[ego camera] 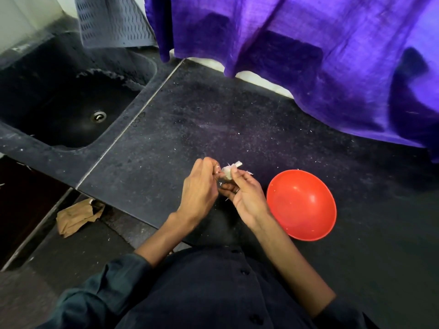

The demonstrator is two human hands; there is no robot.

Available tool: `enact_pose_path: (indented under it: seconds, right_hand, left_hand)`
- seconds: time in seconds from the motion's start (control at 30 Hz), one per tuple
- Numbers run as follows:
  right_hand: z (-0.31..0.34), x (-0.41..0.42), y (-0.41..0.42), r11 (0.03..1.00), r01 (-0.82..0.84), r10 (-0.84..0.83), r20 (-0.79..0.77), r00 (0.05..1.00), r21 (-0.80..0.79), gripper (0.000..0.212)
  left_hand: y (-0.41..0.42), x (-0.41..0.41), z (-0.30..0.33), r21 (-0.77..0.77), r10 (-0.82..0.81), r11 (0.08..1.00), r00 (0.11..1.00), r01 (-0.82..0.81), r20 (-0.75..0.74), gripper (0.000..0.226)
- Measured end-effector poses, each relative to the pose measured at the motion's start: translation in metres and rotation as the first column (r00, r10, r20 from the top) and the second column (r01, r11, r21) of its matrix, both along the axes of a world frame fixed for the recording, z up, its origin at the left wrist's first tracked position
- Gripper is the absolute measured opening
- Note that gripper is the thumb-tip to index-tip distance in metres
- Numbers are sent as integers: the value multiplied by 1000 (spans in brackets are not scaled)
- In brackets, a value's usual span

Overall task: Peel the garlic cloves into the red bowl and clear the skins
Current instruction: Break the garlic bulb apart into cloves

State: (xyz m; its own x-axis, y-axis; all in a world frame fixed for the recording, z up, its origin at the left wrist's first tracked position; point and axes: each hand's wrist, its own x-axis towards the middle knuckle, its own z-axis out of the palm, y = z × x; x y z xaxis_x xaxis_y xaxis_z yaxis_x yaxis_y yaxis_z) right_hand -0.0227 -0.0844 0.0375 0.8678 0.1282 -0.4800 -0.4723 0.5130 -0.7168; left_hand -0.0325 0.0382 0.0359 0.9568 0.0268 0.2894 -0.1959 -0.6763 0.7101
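Both hands meet over the dark counter (180, 129), just left of the red bowl (301, 205). A pale garlic piece (228, 171) with papery skin sticking up is held between them. My left hand (202, 188) pinches it from the left with its fingertips. My right hand (242, 195) curls round it from below and the right, thumb on top. The red bowl stands upright near the counter's front edge; I see no cloves in it, only a few pale flecks. Tiny white skin flakes (249, 172) lie scattered on the counter around the hands.
A dark sink (71, 110) with a metal drain lies to the left. A purple cloth (320, 55) hangs over the back right of the counter. A grey perforated mat (111, 20) leans at the back. A crumpled brown paper bag (78, 217) lies on the floor.
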Motion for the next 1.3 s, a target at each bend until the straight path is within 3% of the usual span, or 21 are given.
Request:
enact_pose_path:
  seconds: [0.1,0.27,0.37,0.47,0.6,0.77,1.03,1.17,1.3]
  right_hand:
    - [2,4,-6,995,40,-36,-53,998,89,14]
    - [3,4,-10,991,26,-25,-8,1000,133,15]
    - [1,4,-12,997,9,-11,28,1000,81,17]
    - [0,3,-12,1000,-7,6,81,997,5,23]
    - [1,2,-14,994,-18,33,134,990,-112,27]
    - [0,1,-14,988,-40,62,147,987,-146,17]
    - [2,-1,-8,964,-48,105,207,973,-262,26]
    - [1,-2,-5,945,-1,76,215,974,-328,24]
    - [2,-2,-5,942,13,63,214,975,-334,23]
  left_hand:
    - [0,0,-1,12,-9,1000,1000,9,20,20]
    - [5,5,0,-214,0,977,1000,2,10,12]
    - [7,5,-5,-228,-8,973,1000,14,24,29]
    - [7,8,-6,-351,-48,936,996,20,-72,46]
    - [6,11,-3,-527,-106,850,974,-15,-199,24]
    - [6,14,4,-671,-131,734,950,-101,-285,15]
    - [7,15,5,-598,37,774,958,-208,-285,12]
    - [7,14,3,-428,72,890,974,-159,-213,4]
    - [5,12,4,-167,94,980,993,-104,-67,9]
